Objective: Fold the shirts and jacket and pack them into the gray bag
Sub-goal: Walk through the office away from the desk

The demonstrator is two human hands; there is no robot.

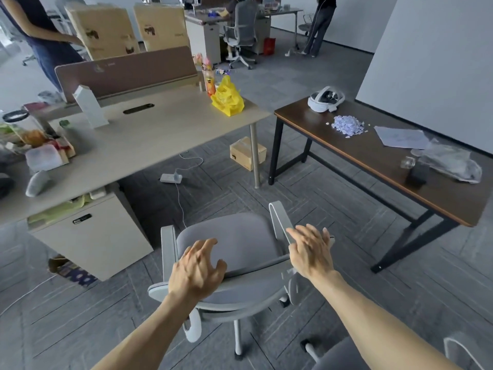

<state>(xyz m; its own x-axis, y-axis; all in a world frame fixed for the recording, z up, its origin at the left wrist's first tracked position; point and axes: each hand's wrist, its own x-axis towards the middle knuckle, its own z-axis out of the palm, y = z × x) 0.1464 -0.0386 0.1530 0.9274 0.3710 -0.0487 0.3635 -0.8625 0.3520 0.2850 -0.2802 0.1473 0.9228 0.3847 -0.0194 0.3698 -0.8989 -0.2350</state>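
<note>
No shirts, jacket or gray bag show in the head view. Both my hands reach forward over a gray office chair (pixel 234 236) seen from behind. My left hand (pixel 198 268) hovers at the top edge of the chair's backrest, fingers spread and slightly bent, holding nothing. My right hand (pixel 310 249) is over the chair's right armrest (pixel 280 222), fingers extended, gripping nothing that I can see.
A light wooden desk (pixel 149 140) with a yellow plastic bag (pixel 226 98) and clutter stands ahead left. A dark table (pixel 373 158) with a white headset (pixel 325 98) and paper scraps stands right. A power strip (pixel 170 178) and cardboard box (pixel 246 153) lie on the carpet. People stand at the back.
</note>
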